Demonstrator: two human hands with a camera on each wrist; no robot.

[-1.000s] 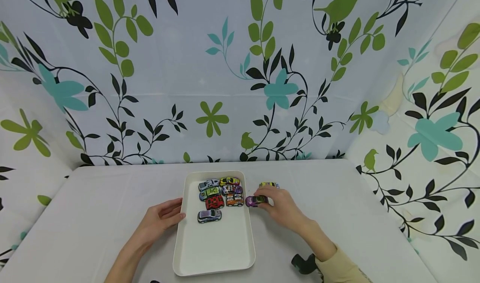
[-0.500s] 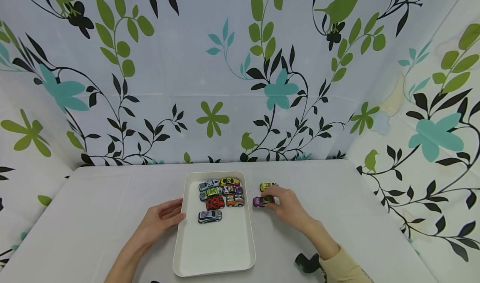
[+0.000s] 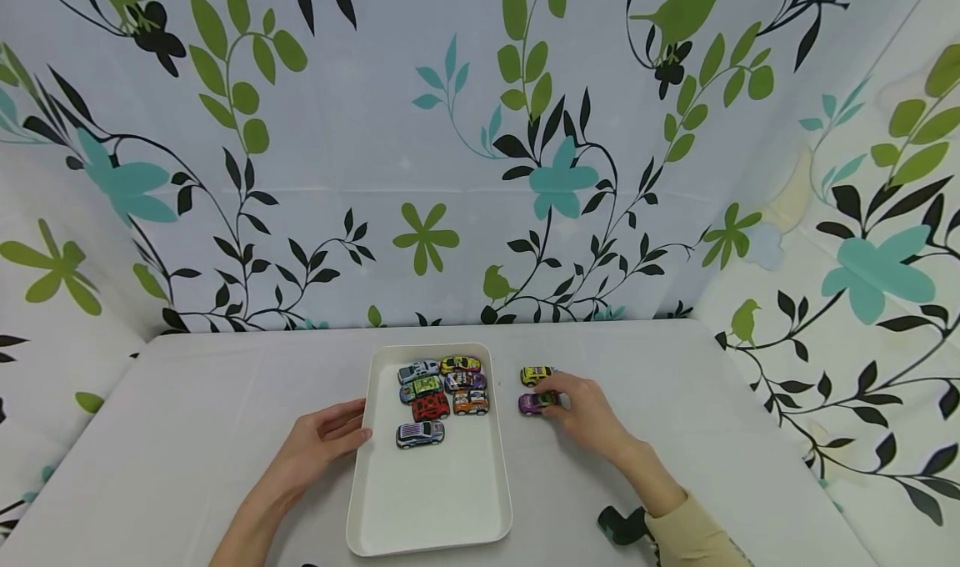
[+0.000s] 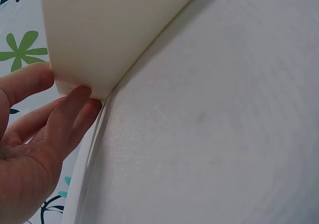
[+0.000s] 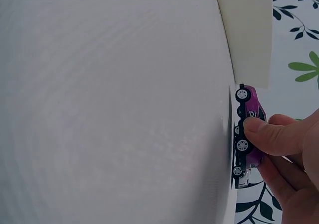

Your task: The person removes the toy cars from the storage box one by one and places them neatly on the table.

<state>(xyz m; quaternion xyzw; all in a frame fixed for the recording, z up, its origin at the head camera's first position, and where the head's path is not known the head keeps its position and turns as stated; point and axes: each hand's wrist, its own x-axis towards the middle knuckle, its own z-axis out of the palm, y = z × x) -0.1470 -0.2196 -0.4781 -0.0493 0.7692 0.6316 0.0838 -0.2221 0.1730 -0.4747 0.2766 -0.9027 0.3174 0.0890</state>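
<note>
A purple toy car (image 3: 537,403) stands on its wheels on the white table (image 3: 225,400), just right of a white tray (image 3: 431,500) and apart from it. The right hand (image 3: 588,413) pinches the car between thumb and fingers; the right wrist view shows the thumb (image 5: 271,134) pressed on its side. A yellow toy car (image 3: 536,374) sits just beyond the purple one, on the far side, also on the table. Inside the tray, seven toy cars (image 3: 442,392) cluster at the far end. The left hand (image 3: 322,442) rests on the table at the tray's left rim, its relaxed fingers (image 4: 75,109) touching the edge without closing round it. A leaf-and-bird patterned curtain (image 3: 480,150) hangs behind the table.
</note>
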